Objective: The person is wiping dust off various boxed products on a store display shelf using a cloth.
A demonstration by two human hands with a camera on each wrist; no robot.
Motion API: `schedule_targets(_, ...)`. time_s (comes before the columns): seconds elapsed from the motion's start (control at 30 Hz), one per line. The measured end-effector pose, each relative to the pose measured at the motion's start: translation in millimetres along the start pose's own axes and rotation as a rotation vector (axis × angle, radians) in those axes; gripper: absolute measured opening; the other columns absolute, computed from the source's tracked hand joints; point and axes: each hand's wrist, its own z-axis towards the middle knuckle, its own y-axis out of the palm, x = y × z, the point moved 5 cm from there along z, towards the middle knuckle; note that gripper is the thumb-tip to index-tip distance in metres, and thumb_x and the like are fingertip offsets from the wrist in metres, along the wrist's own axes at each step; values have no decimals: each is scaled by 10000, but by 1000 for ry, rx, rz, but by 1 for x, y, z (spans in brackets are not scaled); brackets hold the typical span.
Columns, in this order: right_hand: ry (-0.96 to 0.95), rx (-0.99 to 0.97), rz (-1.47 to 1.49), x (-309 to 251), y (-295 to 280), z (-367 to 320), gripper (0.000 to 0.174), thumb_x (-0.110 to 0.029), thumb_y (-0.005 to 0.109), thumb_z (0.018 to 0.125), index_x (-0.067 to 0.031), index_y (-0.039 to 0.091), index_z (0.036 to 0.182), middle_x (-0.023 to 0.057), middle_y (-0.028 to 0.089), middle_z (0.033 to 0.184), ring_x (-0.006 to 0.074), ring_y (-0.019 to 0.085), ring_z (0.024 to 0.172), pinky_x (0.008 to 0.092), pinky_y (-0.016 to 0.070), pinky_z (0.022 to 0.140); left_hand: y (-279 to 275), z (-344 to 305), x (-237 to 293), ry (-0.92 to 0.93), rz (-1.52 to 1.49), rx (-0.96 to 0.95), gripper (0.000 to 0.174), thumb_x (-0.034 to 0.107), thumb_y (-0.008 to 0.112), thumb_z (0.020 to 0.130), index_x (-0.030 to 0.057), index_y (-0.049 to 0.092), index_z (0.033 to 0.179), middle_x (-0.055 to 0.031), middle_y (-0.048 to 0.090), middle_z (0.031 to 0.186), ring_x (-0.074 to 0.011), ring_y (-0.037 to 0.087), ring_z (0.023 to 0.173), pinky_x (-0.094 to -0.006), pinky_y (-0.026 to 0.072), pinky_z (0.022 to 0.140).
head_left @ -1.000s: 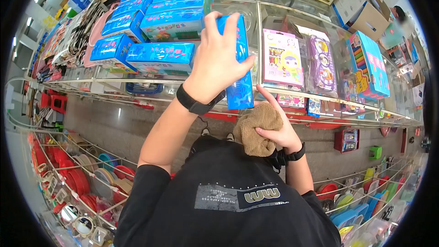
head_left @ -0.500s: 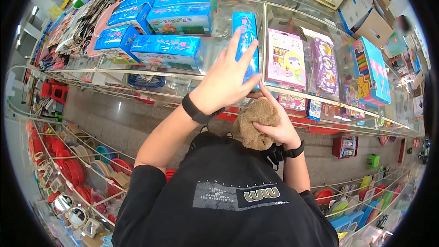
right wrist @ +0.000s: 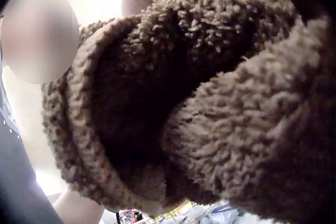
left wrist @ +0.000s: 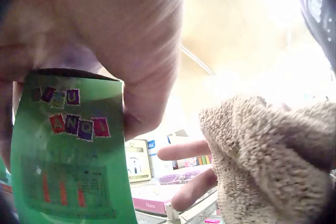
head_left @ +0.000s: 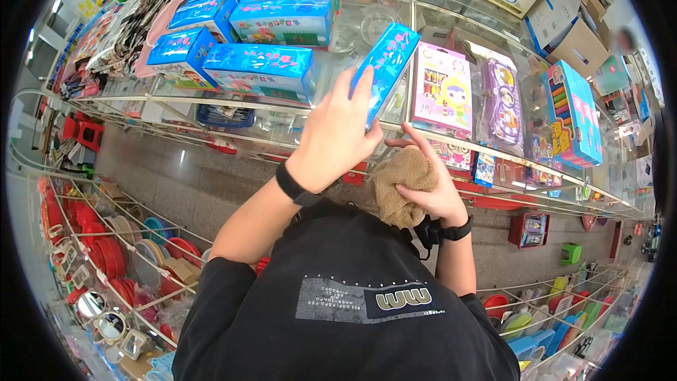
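My left hand (head_left: 337, 130) grips the near part of a long blue box (head_left: 395, 56), thumb on one side and fingers on the other. Slanting to the right over the glass shelf (head_left: 345, 76), the box shows a shiny printed top in the head view. Its green end (left wrist: 68, 155), with coloured letter patches, faces the left wrist camera. My right hand (head_left: 441, 194) holds a bunched brown terry cloth (head_left: 402, 183) just in front of the shelf edge, thumb over it and some fingers extended. Folds of the cloth (right wrist: 252, 119) fill most of the right wrist view.
Matching blue boxes (head_left: 282, 17) are stacked to the left, one lying along the front (head_left: 261, 67). To the right are a pink crayon pack (head_left: 443, 88), a purple pack (head_left: 502, 102) and a blue marker box (head_left: 572, 113). A metal rail (head_left: 479, 147) edges the shelf.
The blue box came back from over the front edge onto the shelf, then turned so its far end points right. My left hand moved to its near part. My right hand keeps the cloth.
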Motion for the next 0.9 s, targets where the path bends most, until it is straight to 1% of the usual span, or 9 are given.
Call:
schedule_targets(0.07, -36, 59, -35, -6, -8, 0, 1078, 22, 813, 805, -90, 267, 1728, 139, 617, 1465, 207, 586, 1313, 392, 451, 1153, -12, -3, -4, 24, -37, -51, 769, 172, 779, 844, 18, 502, 1545, -255, 554, 1498, -476, 659, 1221, -505, 585, 995)
schedule_targets(0.2, -133, 90, -252, -23, -18, 13, 1105, 3, 830, 787, -109, 265, 1731, 147, 648, 1419, 232, 605, 1318, 408, 453, 1153, -29, -8, -18, 133, -96, -88, 749, 102, 754, 815, 109, 551, 1535, -190, 595, 1469, -442, 649, 1247, -491, 570, 1024)
schedule_targets(0.3, -228, 80, -482, -45, -19, 28, 1121, -7, 842, 775, -108, 264, 1730, 150, 659, 1398, 253, 626, 1301, 418, 458, 1149, -39, -14, -28, 125, -21, -82, 740, 63, 737, 817, 92, 552, 1532, -194, 606, 1435, -425, 642, 1254, -487, 548, 1053)
schedule_targets(0.43, -185, 159, -407, -36, -29, 38, 1139, -15, 851, 770, -112, 251, 1734, 135, 680, 1313, 264, 669, 1222, 415, 499, 1104, -31, -21, -31, 93, 9, -72, 763, 31, 722, 824, 84, 524, 1558, -212, 560, 1437, -429, 602, 1251, -507, 527, 1057)
schedule_targets(0.47, -168, 191, -392, -33, -32, 37, 1147, -14, 851, 773, -119, 241, 1739, 124, 682, 1286, 256, 677, 1192, 409, 513, 1082, -31, -23, -32, 113, -5, -92, 800, 5, 724, 831, 48, 478, 1591, -225, 526, 1461, -437, 575, 1265, -512, 508, 1068)
schedule_targets(0.7, -179, 374, -487, -37, -52, 17, 1116, 6, 845, 779, -107, 269, 1728, 126, 675, 1285, 242, 660, 1203, 400, 506, 1087, -28, -39, -36, 119, -106, 18, 850, -43, 718, 840, -25, 401, 1628, -238, 523, 1450, -445, 558, 1285, -509, 470, 1100)
schedule_targets(0.73, -160, 402, -380, -42, -50, 14, 1077, 19, 823, 791, -87, 284, 1717, 130, 675, 1275, 237, 646, 1222, 394, 502, 1094, -29, -37, -36, 128, -118, 23, 852, -47, 720, 833, -20, 410, 1626, -235, 524, 1452, -444, 559, 1288, -510, 470, 1101)
schedule_targets(0.83, -208, 414, -341, -43, -55, 0, 1051, 33, 798, 797, -76, 292, 1711, 140, 654, 1313, 232, 646, 1220, 391, 504, 1094, -34, -27, -33, 206, -166, -2, 863, -66, 724, 802, -9, 439, 1615, -229, 537, 1456, -440, 563, 1294, -509, 466, 1108)
schedule_targets(0.9, -205, 443, -365, -45, -53, -8, 1042, 41, 787, 788, -60, 301, 1704, 149, 599, 1411, 230, 641, 1245, 387, 504, 1099, -36, -20, -30, 272, -188, -23, 867, -85, 719, 778, -3, 462, 1603, -223, 548, 1456, -438, 565, 1299, -504, 463, 1115)
